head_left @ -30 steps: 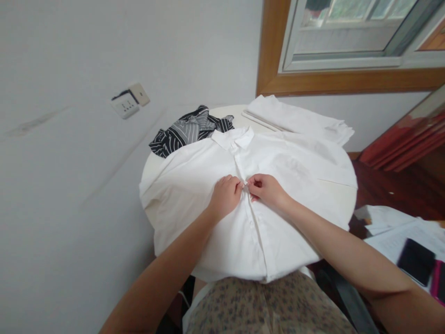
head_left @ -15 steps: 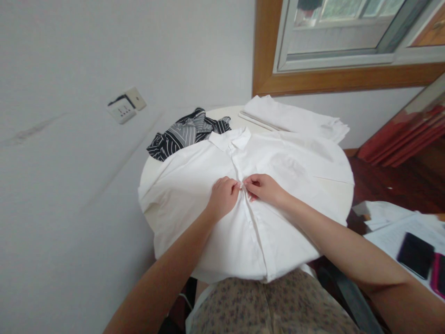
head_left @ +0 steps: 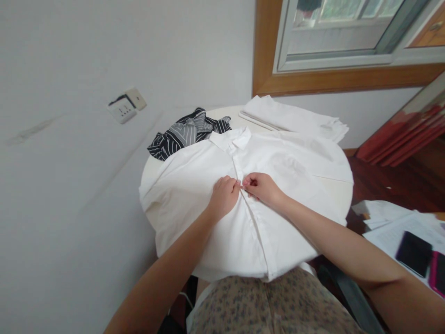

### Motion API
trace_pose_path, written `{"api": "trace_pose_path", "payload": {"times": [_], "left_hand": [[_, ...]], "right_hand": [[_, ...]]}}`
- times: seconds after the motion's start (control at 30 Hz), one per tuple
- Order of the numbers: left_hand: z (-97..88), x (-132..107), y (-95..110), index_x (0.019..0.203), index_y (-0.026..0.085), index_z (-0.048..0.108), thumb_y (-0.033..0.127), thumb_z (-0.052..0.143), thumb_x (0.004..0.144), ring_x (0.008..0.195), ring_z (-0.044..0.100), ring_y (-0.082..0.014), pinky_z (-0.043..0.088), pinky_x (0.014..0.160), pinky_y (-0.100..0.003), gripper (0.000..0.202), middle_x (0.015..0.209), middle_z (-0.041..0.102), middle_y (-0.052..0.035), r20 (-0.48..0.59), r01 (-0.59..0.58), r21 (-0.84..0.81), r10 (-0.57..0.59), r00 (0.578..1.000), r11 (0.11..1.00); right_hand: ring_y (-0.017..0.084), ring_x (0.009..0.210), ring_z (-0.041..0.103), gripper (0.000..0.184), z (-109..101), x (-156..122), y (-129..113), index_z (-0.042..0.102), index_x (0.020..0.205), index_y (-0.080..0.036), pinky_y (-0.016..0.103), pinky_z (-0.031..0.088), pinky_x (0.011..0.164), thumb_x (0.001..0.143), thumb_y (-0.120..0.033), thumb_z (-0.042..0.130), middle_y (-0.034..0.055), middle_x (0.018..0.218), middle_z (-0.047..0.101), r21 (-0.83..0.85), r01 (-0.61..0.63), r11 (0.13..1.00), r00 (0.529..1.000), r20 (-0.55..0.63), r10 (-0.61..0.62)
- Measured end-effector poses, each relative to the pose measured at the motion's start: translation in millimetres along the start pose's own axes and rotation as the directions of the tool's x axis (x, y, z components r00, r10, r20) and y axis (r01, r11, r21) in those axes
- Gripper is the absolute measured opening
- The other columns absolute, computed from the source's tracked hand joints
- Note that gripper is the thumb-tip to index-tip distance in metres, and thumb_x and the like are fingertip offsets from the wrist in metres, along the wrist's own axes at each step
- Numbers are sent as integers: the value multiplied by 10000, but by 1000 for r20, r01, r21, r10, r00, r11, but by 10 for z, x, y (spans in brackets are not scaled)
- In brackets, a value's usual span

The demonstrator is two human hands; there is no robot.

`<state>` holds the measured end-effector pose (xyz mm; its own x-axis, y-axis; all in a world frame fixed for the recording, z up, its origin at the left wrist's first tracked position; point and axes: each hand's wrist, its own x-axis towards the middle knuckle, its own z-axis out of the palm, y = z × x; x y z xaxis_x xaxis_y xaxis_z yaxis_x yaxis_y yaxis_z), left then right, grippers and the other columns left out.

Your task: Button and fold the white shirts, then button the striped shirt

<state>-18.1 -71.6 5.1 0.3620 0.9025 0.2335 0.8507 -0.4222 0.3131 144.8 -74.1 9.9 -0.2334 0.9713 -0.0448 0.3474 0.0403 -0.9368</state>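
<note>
A white collared shirt [head_left: 187, 185] lies spread front side up over a round white table [head_left: 339, 197], its collar toward the wall. My left hand [head_left: 225, 195] pinches the front edge of the shirt about midway down the button band. Close against it, my right hand [head_left: 261, 186] pinches the other side of the same band, fingertips almost touching the left ones. Any button between the fingers is too small to make out. Below the hands the two front edges run loosely down to the hem.
Crumpled black-and-white striped cloth [head_left: 187, 130] lies at the table's back left. Folded white cloth [head_left: 292, 116] sits at the back right. To the right are papers [head_left: 385, 232], a black phone-like device [head_left: 414, 253] and a pink-edged one [head_left: 438, 273]. A wall socket [head_left: 122, 109] is at left.
My right hand has shifted slightly up and left, its fingers curling closer against the band. My left hand and the shirt stay nearly where they were.
</note>
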Motion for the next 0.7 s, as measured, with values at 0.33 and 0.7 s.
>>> {"api": "trace_pose_path", "payload": {"times": [0.33,0.7], "left_hand": [[-9,45,-60,603,198,530,237,481,888,682,505,-157,388,666,-285,292,649,501,-7,-18,-20,-163,18,1000,986],[-18,77,-74,639,192,567,213,476,881,693,519,-159,401,665,-283,259,644,516,-9,1,-2,-221,3,1000,975]], "right_hand": [[112,641,517,98,8,-56,-63,640,741,-177,219,358,587,797,-240,589,13,751,625,-392,108,914,981,-107,-162],[98,582,489,105,-75,-5,17,632,773,-166,217,346,580,820,-242,578,-21,661,585,-274,200,941,979,12,-204]]}}
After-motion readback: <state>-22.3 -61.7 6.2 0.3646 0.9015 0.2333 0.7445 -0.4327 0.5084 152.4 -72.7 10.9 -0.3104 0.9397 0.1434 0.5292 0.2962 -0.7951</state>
